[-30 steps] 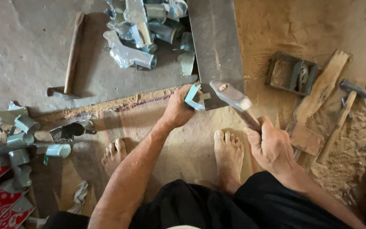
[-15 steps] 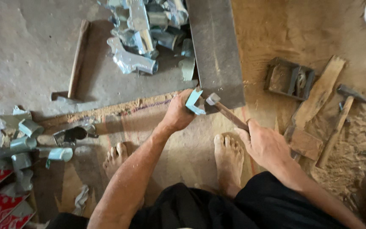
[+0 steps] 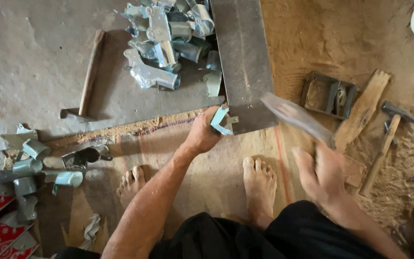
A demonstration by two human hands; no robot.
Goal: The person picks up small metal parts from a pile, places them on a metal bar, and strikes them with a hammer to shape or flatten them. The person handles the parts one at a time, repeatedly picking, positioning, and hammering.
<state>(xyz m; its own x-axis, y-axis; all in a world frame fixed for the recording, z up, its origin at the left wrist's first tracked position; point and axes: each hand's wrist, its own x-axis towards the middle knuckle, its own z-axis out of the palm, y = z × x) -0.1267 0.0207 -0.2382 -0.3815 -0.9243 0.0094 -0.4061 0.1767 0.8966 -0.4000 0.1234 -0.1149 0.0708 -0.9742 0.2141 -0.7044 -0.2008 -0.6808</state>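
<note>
**Gripping a metal piece against a steel bar, hammer raised**

I see my left hand [image 3: 203,132] with fingers clenched around a small pale-blue bent metal piece [image 3: 219,121], pressing it to the near end of a long dark steel bar [image 3: 243,67] at twelve o'clock. My right hand [image 3: 323,175], at three o'clock, is wrapped around a hammer [image 3: 295,117], blurred and lifted above the bar's corner. Two bare feet rest below on sandy ground. A heap of similar shaped metal pieces [image 3: 164,36] lies at eleven o'clock; a second hammer [image 3: 384,141] lies at far right.
</note>
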